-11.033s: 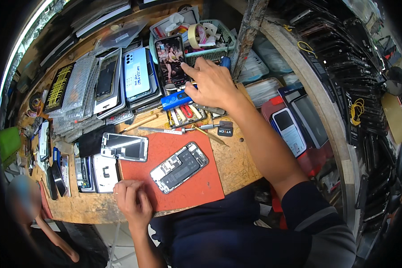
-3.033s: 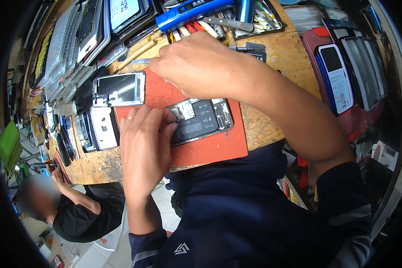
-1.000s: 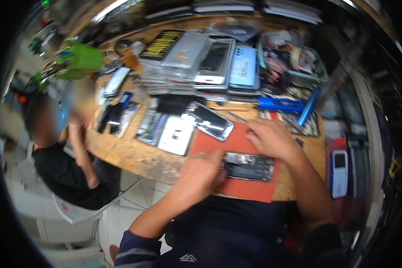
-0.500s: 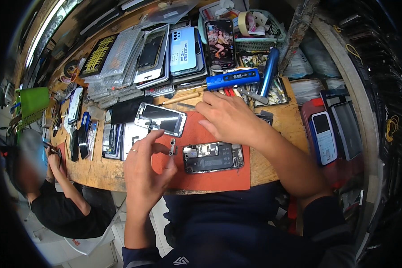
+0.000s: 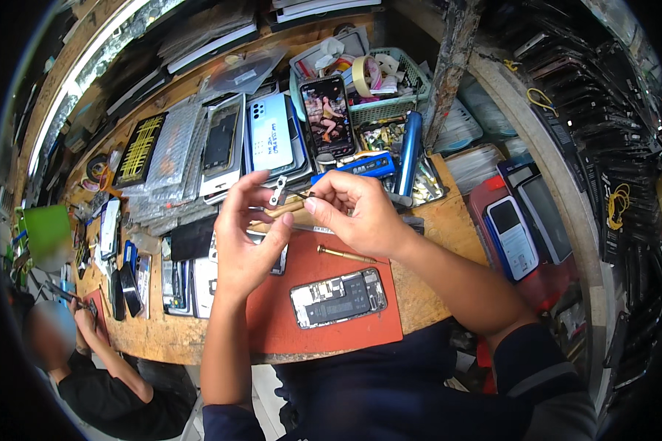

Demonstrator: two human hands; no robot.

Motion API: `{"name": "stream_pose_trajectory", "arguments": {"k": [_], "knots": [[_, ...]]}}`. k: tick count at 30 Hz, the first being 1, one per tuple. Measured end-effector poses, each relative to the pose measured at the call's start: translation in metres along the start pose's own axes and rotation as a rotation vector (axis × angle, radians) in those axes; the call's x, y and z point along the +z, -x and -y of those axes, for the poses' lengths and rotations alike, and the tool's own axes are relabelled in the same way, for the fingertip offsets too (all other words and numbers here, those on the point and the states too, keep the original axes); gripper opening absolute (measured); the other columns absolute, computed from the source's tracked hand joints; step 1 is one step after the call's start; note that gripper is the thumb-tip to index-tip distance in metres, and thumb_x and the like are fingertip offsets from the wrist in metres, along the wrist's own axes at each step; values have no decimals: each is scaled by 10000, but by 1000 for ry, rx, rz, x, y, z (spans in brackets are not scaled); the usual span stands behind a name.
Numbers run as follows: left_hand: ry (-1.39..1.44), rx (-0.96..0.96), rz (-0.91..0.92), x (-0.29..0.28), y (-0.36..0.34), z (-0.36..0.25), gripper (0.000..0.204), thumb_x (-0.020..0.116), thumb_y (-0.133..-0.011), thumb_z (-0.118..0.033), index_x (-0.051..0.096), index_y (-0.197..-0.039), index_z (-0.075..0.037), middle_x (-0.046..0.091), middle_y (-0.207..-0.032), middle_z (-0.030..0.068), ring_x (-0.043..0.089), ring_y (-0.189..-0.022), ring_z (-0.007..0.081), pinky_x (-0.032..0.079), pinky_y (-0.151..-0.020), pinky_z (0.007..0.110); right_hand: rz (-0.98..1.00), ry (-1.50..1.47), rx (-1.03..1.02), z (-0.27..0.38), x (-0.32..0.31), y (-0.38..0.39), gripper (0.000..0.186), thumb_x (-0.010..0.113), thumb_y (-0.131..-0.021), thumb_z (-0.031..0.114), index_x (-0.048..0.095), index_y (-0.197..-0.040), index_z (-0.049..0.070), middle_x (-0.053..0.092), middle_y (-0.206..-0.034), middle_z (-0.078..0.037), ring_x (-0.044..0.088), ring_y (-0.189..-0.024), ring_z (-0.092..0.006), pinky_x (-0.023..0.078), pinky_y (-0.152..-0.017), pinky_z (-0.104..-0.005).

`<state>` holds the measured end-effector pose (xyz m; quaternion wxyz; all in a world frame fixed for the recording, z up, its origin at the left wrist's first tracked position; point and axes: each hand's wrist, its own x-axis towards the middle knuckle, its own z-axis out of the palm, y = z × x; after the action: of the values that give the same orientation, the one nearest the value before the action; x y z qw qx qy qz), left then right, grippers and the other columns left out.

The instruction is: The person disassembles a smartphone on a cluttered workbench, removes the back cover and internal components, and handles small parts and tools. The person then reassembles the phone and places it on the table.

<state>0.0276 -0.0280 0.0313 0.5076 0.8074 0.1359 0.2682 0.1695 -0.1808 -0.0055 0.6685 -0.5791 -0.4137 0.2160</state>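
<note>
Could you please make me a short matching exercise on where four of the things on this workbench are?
Things:
1. Opened phone
2. Small silvery part
3. Slim tool
4. Roll of tape

Places:
A. Gold-coloured, lying loose just beyond the opened phone
B. In the pale green basket at the back
C. Flat on the red mat, inner parts facing up
D. Raised at the fingertips, between the left hand and the right hand

Right pairs: 1-C, 2-D, 3-A, 4-B
</note>
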Motion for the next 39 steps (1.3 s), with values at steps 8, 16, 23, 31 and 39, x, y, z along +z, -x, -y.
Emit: {"name": "stream_pose_trajectory", "arguments": {"k": [8, 16, 23, 31, 39], "knots": [[781, -195, -46, 31, 10, 35, 299, 717, -1020, -46, 621, -1301, -9, 702, -1124, 78, 674, -984, 131, 570, -896, 282, -142, 551, -503, -1, 5, 4, 135, 802, -866, 36, 726, -978, 28, 663, -827, -99, 675, -665, -274, 538, -588, -391], [927, -165, -47, 21, 20, 32, 221, 710, -1018, -22, 641, -1225, 5, 698, -1172, 101, 690, -1035, 170, 568, -934, 324, -141, 501, -563, 8, 6, 3, 339, 847, -805, -31, 727, -1122, -22, 698, -914, -119, 679, -698, -190, 520, -578, -302], [622, 49, -23, 21, 20, 35, 161, 721, -977, -32, 616, -1099, -26, 626, -1078, 104, 617, -1063, 215, 510, -955, 361, 105, -307, 136, 6, 2, 10, 179, 681, -1052, 111, 669, -1164, -29, 712, -1009, -42, 635, -826, -59, 523, -739, -243], [610, 95, -20, 20, 20, 33, 147, 711, -967, 6, 631, -1088, -18, 654, -1088, 121, 648, -1058, 229, 511, -982, 379, 182, -423, 221, 13, -3, 10, 137, 675, -1061, 82, 687, -1144, -26, 715, -979, -23, 660, -884, -54, 536, -777, -235], [501, 94, 16, 18, 19, 33, 167, 780, -939, -15, 692, -1081, -9, 704, -1138, 130, 661, -1159, 275, 505, -1052, 424, 190, -415, 226, 12, -2, 10, 162, 680, -1068, 125, 704, -1135, -21, 728, -953, -41, 656, -837, -65, 537, -729, -240]]}}
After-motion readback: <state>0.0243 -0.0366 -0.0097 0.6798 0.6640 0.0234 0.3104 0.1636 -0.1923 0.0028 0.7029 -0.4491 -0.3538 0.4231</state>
